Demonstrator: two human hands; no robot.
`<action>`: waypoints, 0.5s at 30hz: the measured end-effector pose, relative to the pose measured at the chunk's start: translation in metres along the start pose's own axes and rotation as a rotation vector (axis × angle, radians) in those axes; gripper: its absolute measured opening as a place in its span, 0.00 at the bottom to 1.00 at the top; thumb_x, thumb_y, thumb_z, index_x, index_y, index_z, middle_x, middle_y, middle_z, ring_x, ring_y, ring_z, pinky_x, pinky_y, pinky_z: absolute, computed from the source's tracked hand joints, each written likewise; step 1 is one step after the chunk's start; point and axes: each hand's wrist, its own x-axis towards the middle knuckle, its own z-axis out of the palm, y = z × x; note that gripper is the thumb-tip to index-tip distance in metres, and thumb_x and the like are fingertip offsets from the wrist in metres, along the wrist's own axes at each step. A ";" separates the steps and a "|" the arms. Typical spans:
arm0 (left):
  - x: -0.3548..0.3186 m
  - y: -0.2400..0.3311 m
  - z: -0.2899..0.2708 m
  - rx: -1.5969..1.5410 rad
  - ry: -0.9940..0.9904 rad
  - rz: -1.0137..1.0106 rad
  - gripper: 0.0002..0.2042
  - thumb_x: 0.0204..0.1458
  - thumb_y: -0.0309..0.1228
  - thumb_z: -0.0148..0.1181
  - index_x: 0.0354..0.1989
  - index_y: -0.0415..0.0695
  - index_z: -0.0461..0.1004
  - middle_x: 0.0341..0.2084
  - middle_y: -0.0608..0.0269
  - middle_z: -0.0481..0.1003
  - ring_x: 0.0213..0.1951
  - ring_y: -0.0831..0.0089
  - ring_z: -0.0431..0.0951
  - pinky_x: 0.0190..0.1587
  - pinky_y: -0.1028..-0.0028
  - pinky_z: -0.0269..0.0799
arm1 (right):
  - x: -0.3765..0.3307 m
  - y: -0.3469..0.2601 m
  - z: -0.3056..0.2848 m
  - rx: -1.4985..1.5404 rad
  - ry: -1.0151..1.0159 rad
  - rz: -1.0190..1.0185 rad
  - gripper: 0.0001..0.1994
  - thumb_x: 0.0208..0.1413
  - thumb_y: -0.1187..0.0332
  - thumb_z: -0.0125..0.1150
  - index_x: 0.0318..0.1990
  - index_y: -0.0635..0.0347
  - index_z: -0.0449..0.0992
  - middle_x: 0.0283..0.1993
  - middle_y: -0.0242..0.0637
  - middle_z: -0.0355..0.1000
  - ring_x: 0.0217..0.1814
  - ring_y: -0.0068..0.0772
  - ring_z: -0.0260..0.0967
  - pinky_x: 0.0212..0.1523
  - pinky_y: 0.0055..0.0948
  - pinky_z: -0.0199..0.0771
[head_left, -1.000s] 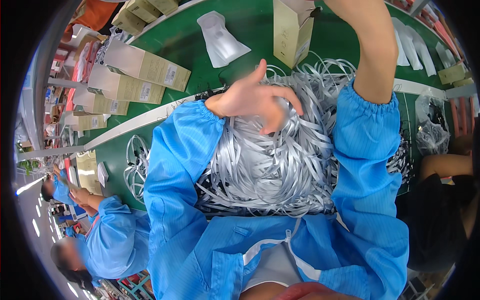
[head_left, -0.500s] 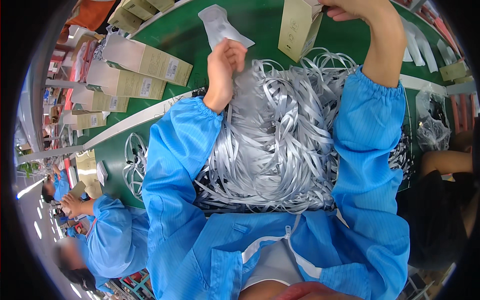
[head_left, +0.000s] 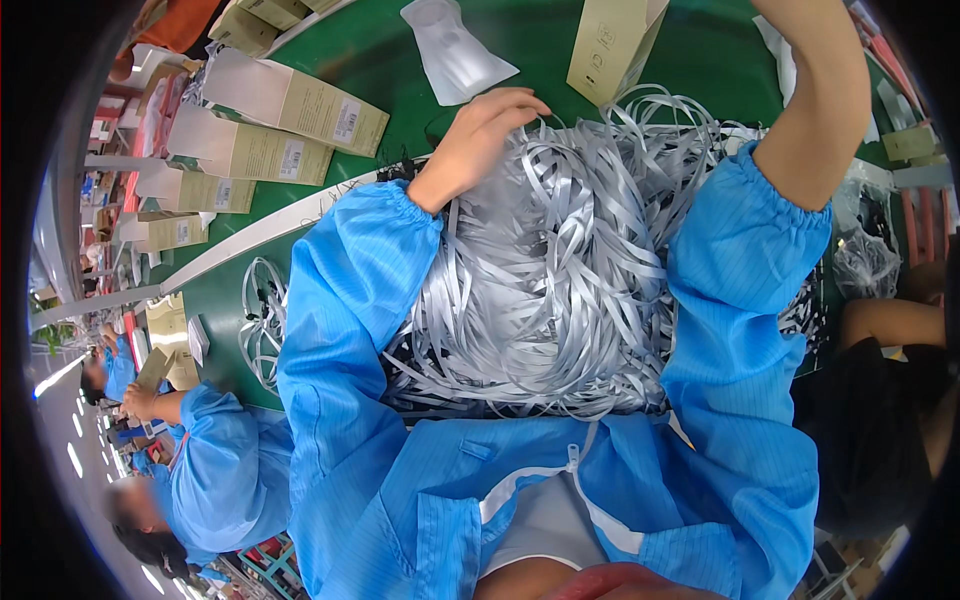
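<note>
A large heap of flat silvery-grey straps (head_left: 570,270) lies in front of me. My left hand (head_left: 480,140) reaches over its far left edge, fingers stretched out and fairly close together, tips at the straps. The thumb and palm side are hidden. Just beyond that hand a translucent white pouch (head_left: 455,55) lies on the green table. My right forearm (head_left: 825,100) extends past the upper edge of the picture, and the hand itself is out of sight. An upright beige carton (head_left: 612,50) stands behind the heap, between my two arms.
Several open beige cartons (head_left: 310,110) stand in a row at the left. A bundle of pale straps (head_left: 262,330) lies nearer on that side. At the right are a clear plastic bag (head_left: 865,245) and another person's arm. A blue-sleeved co-worker (head_left: 235,460) sits at lower left.
My left hand has turned and extended its fingers rightward over the straps. My right hand has left the beige carton and moved up and right, out of the picture.
</note>
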 end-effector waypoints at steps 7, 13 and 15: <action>0.006 0.016 0.006 0.301 0.031 0.349 0.19 0.64 0.36 0.47 0.58 0.41 0.74 0.57 0.55 0.74 0.62 0.61 0.69 0.64 0.66 0.60 | -0.011 -0.014 -0.010 -0.112 0.113 -0.176 0.19 0.62 0.57 0.64 0.30 0.67 0.80 0.23 0.35 0.76 0.23 0.22 0.76 0.24 0.20 0.76; 0.018 0.015 0.022 -0.024 -0.179 0.146 0.23 0.69 0.44 0.38 0.60 0.42 0.73 0.58 0.58 0.74 0.61 0.63 0.70 0.62 0.65 0.62 | -0.015 -0.018 -0.016 -0.152 0.133 -0.191 0.19 0.63 0.57 0.63 0.29 0.66 0.80 0.22 0.33 0.75 0.22 0.20 0.75 0.23 0.19 0.75; 0.023 0.011 0.025 -0.176 -0.223 0.094 0.25 0.71 0.46 0.34 0.59 0.44 0.74 0.57 0.58 0.75 0.58 0.62 0.72 0.59 0.65 0.65 | -0.015 -0.018 -0.017 -0.148 0.142 -0.203 0.19 0.63 0.57 0.63 0.28 0.66 0.80 0.21 0.33 0.75 0.22 0.20 0.75 0.23 0.19 0.75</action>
